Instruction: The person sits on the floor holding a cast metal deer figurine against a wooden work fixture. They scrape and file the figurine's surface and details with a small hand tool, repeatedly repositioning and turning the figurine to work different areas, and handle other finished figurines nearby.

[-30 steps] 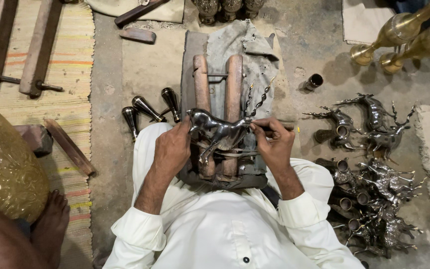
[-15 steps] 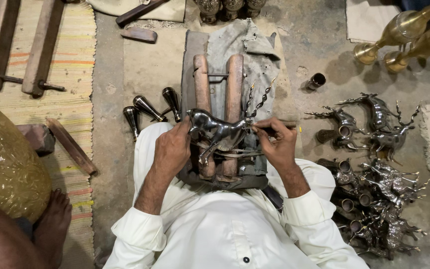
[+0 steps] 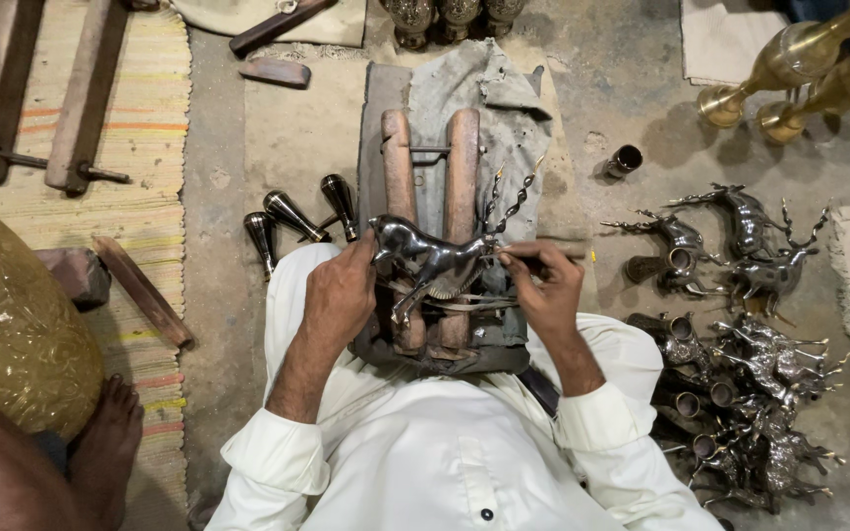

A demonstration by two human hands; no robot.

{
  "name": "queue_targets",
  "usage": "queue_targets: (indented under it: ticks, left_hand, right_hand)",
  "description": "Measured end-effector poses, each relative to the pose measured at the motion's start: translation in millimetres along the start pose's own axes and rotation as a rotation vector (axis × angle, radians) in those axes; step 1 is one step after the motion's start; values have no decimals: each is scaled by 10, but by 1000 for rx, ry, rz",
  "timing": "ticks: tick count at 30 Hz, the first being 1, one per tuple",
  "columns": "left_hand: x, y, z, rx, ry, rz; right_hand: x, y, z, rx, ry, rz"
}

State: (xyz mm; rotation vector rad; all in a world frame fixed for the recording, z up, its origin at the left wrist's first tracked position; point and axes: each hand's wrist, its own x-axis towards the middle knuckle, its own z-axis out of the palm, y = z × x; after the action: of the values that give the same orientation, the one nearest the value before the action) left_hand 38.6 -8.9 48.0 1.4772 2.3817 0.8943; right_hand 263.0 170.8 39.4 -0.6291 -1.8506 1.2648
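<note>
Floor: bare concrete floor (image 3: 641, 98) with a striped woven mat (image 3: 159, 128) at the left edge; work is done seated, seen from above
Workpiece: dark metal deer figurine (image 3: 435, 264), lying on its side across two upright wooden blocks (image 3: 430, 167) of a holding fixture that rests on a grey cloth (image 3: 484, 88); twisted antlers point up and to the right
Left hand: left hand (image 3: 338, 295) clenched on the rear end of the figurine, thumb over the rump, pinning it to the blocks
Right hand: right hand (image 3: 543, 285) pinched around a thin rod-like tool (image 3: 553, 252), its tip set at the figurine's head end, just below the antlers
Change: versus the picture one second earlier, both hands and the figurine keep the same hold and position; only the view has shifted slightly, so the scene sits a little differently in frame
Judgement: the hold appears settled; the work at the head end looks to be in mid-course, not starting or ending
Near left: three dark flared metal cups (image 3: 292, 216) lie just beside the left forearm
Near right: heap of matching deer figurines (image 3: 740, 393) on the floor, well apart from the fixture
Far right: two brass vases (image 3: 799, 69) lying tilted
Far left: large embossed brass vessel (image 3: 12, 324) and another person's bare foot (image 3: 105, 442)
</note>
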Motion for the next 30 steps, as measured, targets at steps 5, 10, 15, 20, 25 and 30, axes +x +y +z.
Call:
queue_targets:
  ticks: [5, 10, 15, 20, 25, 30]
  left_hand:
    - [-1, 43, -38, -9, 3, -11]
    - [8, 44, -44, -21, -13, -14]
    - [7, 28, -2, -33, 10, -4]
    - [-10, 24, 7, -33, 6, -6]
    - [-16, 42, 14, -37, 38, 17]
    - [-20, 52, 6, -42, 24, 0]
  right_hand:
    - [-109, -86, 173, -37, 153, 42]
    - [-87, -272, 242, -183, 176, 24]
    - [-74, -339, 299, -288, 193, -62]
    - [-47, -301, 327, -194, 207, 30]
    - [-30, -307, 321, -221, 192, 57]
    - [37, -356, 241, -287, 122, 67]
